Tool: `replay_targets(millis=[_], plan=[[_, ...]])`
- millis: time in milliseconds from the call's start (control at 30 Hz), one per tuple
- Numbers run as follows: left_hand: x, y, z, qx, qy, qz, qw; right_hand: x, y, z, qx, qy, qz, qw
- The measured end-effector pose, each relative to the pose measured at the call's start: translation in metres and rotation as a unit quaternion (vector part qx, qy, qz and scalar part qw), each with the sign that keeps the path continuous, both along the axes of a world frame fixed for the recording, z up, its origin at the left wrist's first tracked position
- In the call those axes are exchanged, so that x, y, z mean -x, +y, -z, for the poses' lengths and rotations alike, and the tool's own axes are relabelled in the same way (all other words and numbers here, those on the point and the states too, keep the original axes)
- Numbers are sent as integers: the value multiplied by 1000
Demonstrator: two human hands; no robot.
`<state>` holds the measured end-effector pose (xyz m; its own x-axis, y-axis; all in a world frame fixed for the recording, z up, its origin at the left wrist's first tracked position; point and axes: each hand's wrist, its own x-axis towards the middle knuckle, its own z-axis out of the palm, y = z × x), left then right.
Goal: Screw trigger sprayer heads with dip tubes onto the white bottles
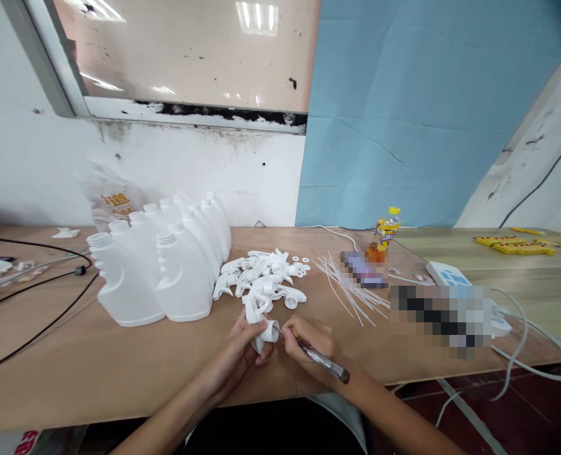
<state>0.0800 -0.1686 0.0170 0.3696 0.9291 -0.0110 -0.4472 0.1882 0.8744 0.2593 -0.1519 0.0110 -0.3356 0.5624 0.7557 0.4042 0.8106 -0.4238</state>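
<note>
My left hand (243, 344) is closed around a white trigger spray head (271, 332), its round collar facing right. In my right hand (310, 336) I grip a slim, pen-like tool with a clear handle (325, 361) and a dark end. Its thin tip reaches the opening of the collar; how far in it goes, I cannot tell. Just beyond my hands lies a heap of loose white spray heads (256, 272). Small white washers (301, 266) are scattered at the heap's right side. Several thin white tubes (346, 294) lie to the right.
White open-necked bottles (183, 281) stand in rows at the left, a plastic bag (114, 199) behind them. Black cables (43, 328) cross the left side. A drink bottle (388, 229), a white device (451, 275) with cords and yellow items (517, 245) are on the right.
</note>
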Motion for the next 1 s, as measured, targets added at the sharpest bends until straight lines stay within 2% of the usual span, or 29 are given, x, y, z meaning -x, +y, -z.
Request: replay_targets(millis=[67, 133, 200, 367, 567, 700, 800, 900, 1000], plan=[[0, 0, -1, 8, 5, 8, 1000, 0, -1, -1, 95, 36, -17, 995], [1, 0, -2, 24, 10, 21, 999, -1, -3, -2, 223, 93, -61, 968], [3, 1, -2, 34, 16, 30, 999, -2, -5, -5, 303, 138, -103, 937], [4, 1, -2, 60, 35, 46, 996, -5, -5, -8, 363, 168, -138, 906], [6, 0, -3, 85, 46, 70, 993, -2, 1, -4, 442, 233, -193, 845], [11, 5, 0, 115, -23, 109, 987, 1, -1, -4, 398, 222, -228, 860], [13, 10, 3, 158, -86, 144, 973, 1, -4, -6, 336, 164, -233, 898], [14, 12, 3, 165, -129, 135, 968, 1, -4, -7, 193, 62, -169, 964], [12, 11, 1, 147, -135, 105, 974, 3, 0, -4, 29, -29, -113, 993]])
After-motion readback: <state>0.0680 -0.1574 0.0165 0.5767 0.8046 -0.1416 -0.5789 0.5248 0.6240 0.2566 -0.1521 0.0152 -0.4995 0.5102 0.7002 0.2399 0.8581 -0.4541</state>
